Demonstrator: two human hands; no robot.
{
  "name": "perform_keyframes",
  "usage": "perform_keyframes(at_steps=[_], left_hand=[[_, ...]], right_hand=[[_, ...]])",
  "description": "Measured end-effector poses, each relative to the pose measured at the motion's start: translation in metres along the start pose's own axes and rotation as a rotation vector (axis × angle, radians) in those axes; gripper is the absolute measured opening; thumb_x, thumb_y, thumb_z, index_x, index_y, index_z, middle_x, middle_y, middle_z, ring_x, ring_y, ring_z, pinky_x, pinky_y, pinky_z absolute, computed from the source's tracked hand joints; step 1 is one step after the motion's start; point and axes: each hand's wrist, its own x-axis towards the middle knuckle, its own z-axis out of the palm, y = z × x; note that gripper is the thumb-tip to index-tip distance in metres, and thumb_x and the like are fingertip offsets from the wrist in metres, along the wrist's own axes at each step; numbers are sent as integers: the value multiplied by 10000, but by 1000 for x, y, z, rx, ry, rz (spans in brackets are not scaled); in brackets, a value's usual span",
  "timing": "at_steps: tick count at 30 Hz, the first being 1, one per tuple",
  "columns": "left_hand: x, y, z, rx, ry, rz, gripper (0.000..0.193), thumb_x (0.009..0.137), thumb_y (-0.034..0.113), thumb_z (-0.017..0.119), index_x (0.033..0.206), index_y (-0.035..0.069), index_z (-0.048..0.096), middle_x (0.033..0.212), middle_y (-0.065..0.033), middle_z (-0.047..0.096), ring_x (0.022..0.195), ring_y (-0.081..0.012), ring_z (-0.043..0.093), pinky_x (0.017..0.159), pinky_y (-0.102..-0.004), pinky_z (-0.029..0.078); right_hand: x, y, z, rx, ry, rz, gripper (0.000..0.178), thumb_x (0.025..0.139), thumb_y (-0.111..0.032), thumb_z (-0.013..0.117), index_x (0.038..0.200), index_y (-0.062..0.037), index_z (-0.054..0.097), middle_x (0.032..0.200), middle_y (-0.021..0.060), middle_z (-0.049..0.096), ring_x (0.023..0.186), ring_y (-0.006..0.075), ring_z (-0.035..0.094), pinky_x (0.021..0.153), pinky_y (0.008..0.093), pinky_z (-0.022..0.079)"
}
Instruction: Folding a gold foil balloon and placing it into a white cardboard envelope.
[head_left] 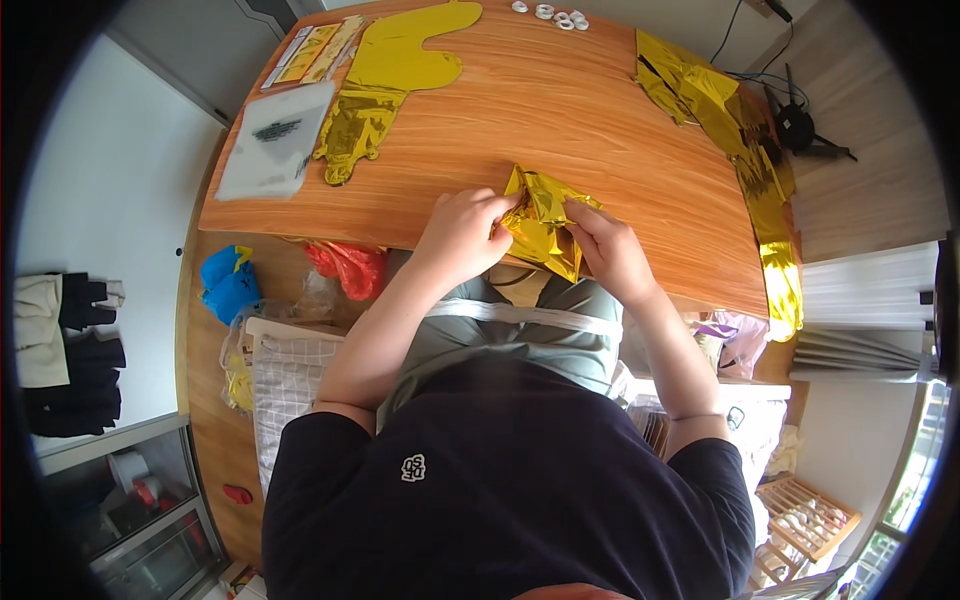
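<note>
At centre frame, our left hand (462, 232) and right hand (608, 250) both pinch a crumpled gold foil balloon (541, 226) over the wooden table (560, 110) edge.

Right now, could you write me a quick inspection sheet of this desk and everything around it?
Surface: wooden table, mostly bare in the middle.
Job's things: crumpled gold foil piece at the near edge.
Clutter: yellow foil balloon, gold foil sheets, white plastic bag, small white rings.
Hands: left hand and right hand both pinch the foil piece.
Cables: black cables beyond the far right corner.
Surroundings: blue bag and red bag on the floor, wooden rack.
</note>
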Motion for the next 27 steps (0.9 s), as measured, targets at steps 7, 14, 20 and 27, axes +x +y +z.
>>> perform_keyframes(at_steps=[7,14,20,27], left_hand=[[5,3,7,42,-3,-65,356,928,229,690,1252,86,726,915,-84,676,943,-304,664,869,-457,457],[4,1,15,53,78,16,260,915,165,709,1163,114,764,890,-64,662,908,-265,666,826,-441,453],[6,7,8,125,19,93,306,876,124,716,1179,147,757,944,-42,641,934,-236,663,845,-419,429],[7,5,8,185,-18,159,316,892,143,696,1205,150,736,1074,-36,631,1062,-220,627,900,-432,408]], right_hand=[[0,0,-1,36,21,44,298,1031,-72,622,1315,4,672,1085,235,750,972,337,754,868,362,576],[0,-2,-1,75,11,116,292,1032,-58,617,1309,15,671,1042,231,750,908,298,748,835,349,571],[0,4,-3,162,9,165,261,1024,-83,643,1271,-3,673,1034,225,735,921,356,730,826,373,570],[1,3,-5,161,13,113,253,1023,-78,644,1262,0,674,1047,222,729,988,358,725,874,371,568]])
